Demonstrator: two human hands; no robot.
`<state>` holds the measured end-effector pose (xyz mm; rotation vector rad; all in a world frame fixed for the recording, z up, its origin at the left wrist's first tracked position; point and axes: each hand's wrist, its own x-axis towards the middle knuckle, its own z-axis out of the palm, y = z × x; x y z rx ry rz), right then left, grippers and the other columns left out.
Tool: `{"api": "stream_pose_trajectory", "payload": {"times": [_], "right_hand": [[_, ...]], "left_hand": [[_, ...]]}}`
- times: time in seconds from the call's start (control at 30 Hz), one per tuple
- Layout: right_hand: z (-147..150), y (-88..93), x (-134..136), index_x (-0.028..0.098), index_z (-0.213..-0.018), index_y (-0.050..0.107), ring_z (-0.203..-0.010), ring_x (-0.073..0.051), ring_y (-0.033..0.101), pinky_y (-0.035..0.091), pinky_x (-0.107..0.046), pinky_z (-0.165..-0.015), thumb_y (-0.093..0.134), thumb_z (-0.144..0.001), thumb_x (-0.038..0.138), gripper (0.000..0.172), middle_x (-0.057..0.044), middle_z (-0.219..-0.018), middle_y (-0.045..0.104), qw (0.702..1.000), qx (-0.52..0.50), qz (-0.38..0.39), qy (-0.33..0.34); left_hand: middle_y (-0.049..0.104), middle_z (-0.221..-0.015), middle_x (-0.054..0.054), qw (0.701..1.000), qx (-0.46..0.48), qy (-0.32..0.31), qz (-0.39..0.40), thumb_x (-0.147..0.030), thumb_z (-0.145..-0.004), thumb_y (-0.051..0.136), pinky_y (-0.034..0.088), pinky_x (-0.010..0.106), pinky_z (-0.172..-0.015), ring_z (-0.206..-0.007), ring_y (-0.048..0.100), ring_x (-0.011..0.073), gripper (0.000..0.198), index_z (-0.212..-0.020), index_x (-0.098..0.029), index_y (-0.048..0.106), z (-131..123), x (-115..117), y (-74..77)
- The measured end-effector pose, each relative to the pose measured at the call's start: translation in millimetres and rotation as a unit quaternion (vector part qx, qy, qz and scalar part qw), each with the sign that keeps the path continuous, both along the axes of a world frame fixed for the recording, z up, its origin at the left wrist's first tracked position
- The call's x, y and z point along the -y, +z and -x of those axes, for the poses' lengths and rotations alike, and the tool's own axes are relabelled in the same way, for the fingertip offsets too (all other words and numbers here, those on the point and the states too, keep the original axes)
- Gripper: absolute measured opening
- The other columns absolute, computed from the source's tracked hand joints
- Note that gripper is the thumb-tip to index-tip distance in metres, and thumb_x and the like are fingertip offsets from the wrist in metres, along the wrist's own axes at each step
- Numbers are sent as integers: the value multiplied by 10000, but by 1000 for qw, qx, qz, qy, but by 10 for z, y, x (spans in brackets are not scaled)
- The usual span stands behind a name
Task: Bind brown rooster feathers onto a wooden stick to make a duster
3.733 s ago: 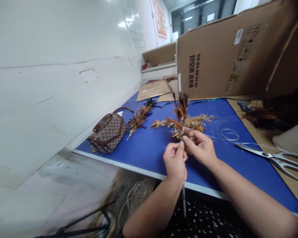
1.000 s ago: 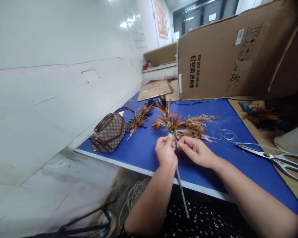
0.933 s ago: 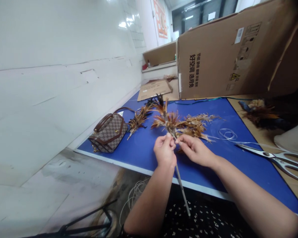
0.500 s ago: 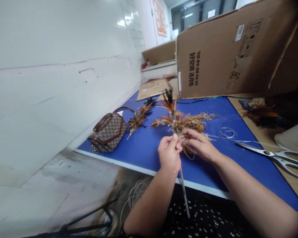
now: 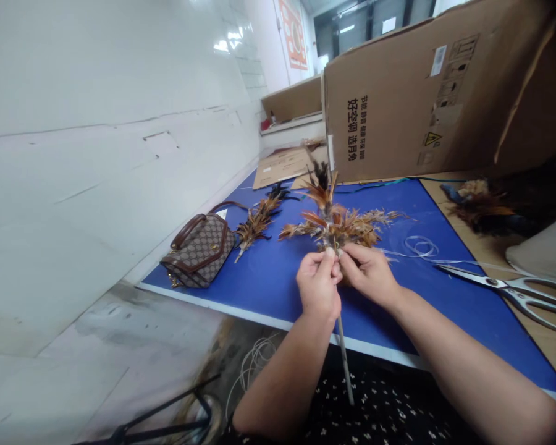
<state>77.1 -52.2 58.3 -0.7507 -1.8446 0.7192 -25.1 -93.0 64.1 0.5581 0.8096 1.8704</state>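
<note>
A half-feathered duster, with brown, orange and black feathers [image 5: 322, 191] at its upper end, stands tilted in front of me. Its thin bare stick [image 5: 345, 364] runs down past the table edge to my lap. My left hand [image 5: 319, 287] is closed around the stick just below the feathers. Beside it, my right hand [image 5: 373, 272] pinches thumb and fingers together at the base of the feathers; what lies between the fingertips is hidden. A thin white plastic strip [image 5: 421, 246] trails over the blue tabletop to the right of that hand.
Large scissors [image 5: 505, 285] lie open at the right. A brown patterned handbag [image 5: 201, 250] and a bundle of feathers [image 5: 258, 221] are on the left. Behind stands a big cardboard box [image 5: 389, 117]. More dark feathers [image 5: 484, 207] and a pale container [image 5: 544, 247] are at far right.
My right hand has closed from loosely spread fingers into a pinch at the feather base. The loop of strip that hung below it no longer shows. The left hand keeps its hold.
</note>
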Motion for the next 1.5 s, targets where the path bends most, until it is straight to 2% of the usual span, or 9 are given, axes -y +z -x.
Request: {"api": "stream_pose_trajectory", "payload": {"times": [0.17,0.3,0.37,0.47,0.7,0.83,0.97,1.2,1.5], "right_hand": [[-40,82,42,180,-686,602,-591,-119,526,418,-252,-616,517,-1011,252,343,-1,-638,595,999,-15,-5,48],[-69,158,78,165,-691,620,-599,-126,519,419,-260,-606,534,-1014,314,366,-13,-643,581,998,-46,9,49],[-83,176,81,159,-670,616,-579,-124,476,392,-260,-566,550,-1006,359,397,-6,-609,533,997,-58,32,31],[-121,187,60,155,-620,586,-558,-116,419,345,-259,-522,569,-990,416,453,5,-570,468,996,-64,69,8],[-227,182,-40,146,-658,635,-572,-118,413,341,-257,-528,603,-959,484,454,4,-595,479,988,-114,107,-9],[-262,184,-67,142,-735,695,-602,-129,458,367,-255,-554,623,-945,496,418,-8,-639,544,985,-126,119,15],[-270,180,-78,143,-748,713,-602,-133,462,373,-257,-561,611,-947,509,429,-8,-635,542,984,-125,121,26],[-237,159,-78,147,-700,675,-602,-134,450,378,-262,-572,600,-944,526,457,-5,-628,528,985,-120,121,15],[-192,109,-93,149,-662,633,-575,-120,408,333,-252,-514,575,-946,565,507,6,-594,475,990,-71,124,-3]], "left_hand": [[505,-528,-59,997,-55,52,-12,-371,-776,837,299,183,-476,-478,419,52,368,-725,-158,542,-31,-9,-27],[594,-637,-18,977,-177,117,-20,-383,-850,764,448,214,-589,-582,544,87,278,-793,-151,623,-85,-2,-51],[657,-764,32,956,-250,150,-36,-352,-895,714,519,266,-713,-717,625,130,221,-832,-149,653,-122,10,-61],[668,-890,73,915,-345,195,-75,-285,-949,634,542,333,-848,-871,652,174,152,-873,-157,665,-176,23,-74],[672,-1013,119,818,-496,238,-168,-179,-990,525,542,403,-929,-1007,641,216,150,-995,-169,675,-213,31,-12],[666,-1075,130,812,-514,198,-191,-161,-989,516,548,404,-942,-1047,645,221,186,-1104,-171,662,-156,49,19],[663,-1070,119,810,-527,183,-183,-170,-974,557,554,392,-940,-1029,649,216,166,-1096,-177,670,-98,55,27],[662,-1016,132,747,-592,233,-193,-157,-1007,498,553,389,-913,-991,626,211,209,-1114,-142,676,-112,41,26],[608,-1058,147,727,-612,245,-190,-189,-1017,487,540,396,-918,-996,623,218,255,-1191,-129,664,-87,-40,-218]]}}
